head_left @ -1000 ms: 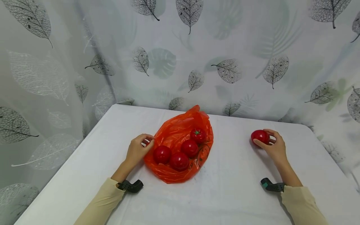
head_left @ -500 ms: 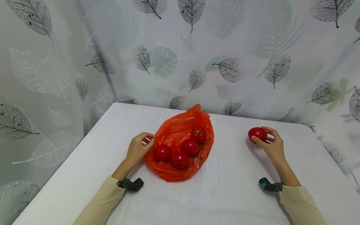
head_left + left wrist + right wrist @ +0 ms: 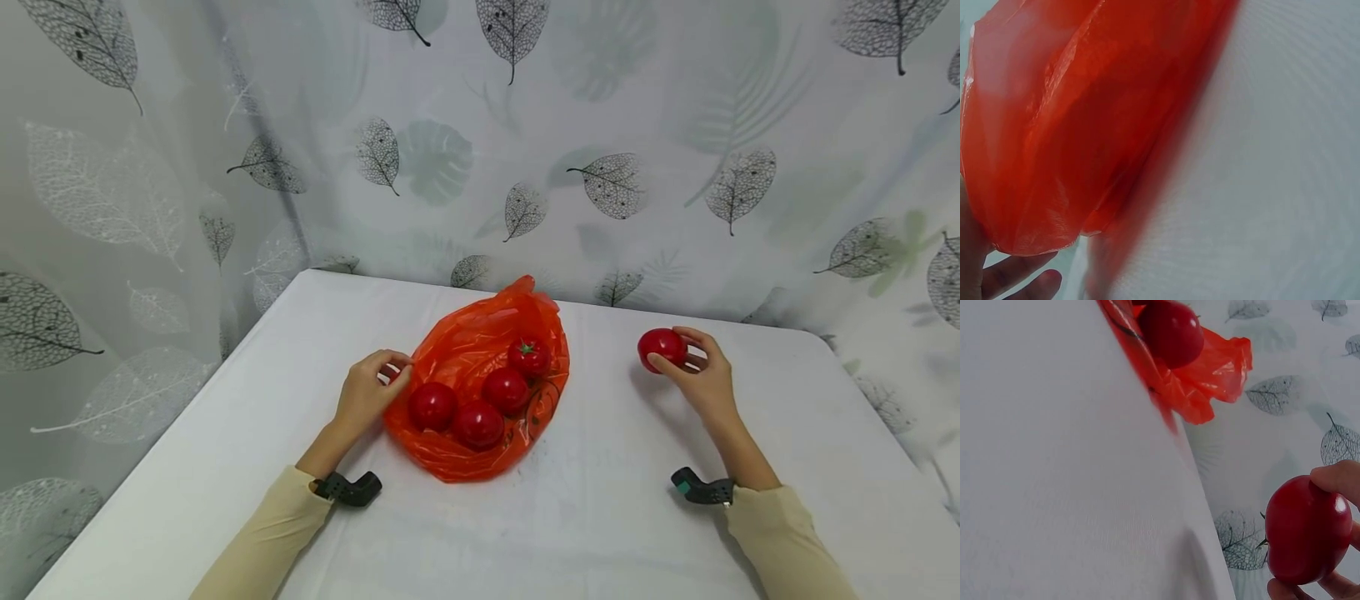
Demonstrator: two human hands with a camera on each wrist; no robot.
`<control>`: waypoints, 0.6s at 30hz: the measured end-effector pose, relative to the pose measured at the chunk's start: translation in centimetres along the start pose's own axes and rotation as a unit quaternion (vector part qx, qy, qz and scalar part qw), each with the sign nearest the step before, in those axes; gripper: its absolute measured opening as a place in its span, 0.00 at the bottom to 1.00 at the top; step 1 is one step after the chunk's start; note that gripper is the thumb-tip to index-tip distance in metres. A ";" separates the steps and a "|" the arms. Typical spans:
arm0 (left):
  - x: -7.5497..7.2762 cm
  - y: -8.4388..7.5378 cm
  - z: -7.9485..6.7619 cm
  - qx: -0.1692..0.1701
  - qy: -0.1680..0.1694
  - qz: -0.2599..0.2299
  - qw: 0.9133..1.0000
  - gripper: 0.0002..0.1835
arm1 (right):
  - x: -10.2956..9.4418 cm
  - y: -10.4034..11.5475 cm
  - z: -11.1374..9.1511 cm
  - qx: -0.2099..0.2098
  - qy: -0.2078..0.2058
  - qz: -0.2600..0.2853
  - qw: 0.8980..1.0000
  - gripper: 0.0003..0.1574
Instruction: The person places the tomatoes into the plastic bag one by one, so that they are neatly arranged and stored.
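Note:
An orange-red plastic bag [image 3: 457, 333] lies opened out on the table, with several tomatoes [image 3: 480, 425] inside it. My left hand [image 3: 367, 392] pinches the bag's left rim between thumb and fingers; the left wrist view shows the bag's film [image 3: 1085, 125] close up, with fingertips [image 3: 1044, 284] below its edge. Over to the right, my right hand [image 3: 702, 375] holds a single red tomato [image 3: 662, 350] by its sides, raised a little over the table. In the right wrist view this tomato [image 3: 1307, 531] shows a bit of green stem on its left side.
The white table [image 3: 600, 517] ends at the back against a curtain [image 3: 570, 150] printed with leaves. A dark wrist device [image 3: 352, 490] sits on the left wrist, and a similar device [image 3: 701, 486] on the right.
My right hand has moved left and slightly toward the back, carrying the tomato closer to the bag. My left hand keeps its grip on the bag's rim.

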State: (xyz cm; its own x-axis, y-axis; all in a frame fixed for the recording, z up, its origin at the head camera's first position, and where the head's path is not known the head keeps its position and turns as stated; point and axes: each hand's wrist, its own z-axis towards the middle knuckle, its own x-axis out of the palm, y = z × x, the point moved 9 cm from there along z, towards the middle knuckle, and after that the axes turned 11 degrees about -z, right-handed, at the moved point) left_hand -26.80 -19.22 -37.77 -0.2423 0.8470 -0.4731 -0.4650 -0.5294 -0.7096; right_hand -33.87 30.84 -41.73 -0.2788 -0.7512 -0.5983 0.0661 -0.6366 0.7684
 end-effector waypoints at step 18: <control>-0.1 0.4 0.0 -0.009 0.008 -0.007 1.000 0.05 | 4.7 4.2 0.9 -0.080 0.013 0.057 0.995 0.40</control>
State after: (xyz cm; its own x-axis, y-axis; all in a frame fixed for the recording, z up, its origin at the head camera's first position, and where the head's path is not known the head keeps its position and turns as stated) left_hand -26.97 -19.48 -38.03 -0.2217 0.8541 -0.4706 -0.4532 -0.5175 -0.7258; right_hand -35.77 24.85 -41.09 -0.2357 -0.8234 -0.5161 0.2479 -0.5645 0.7873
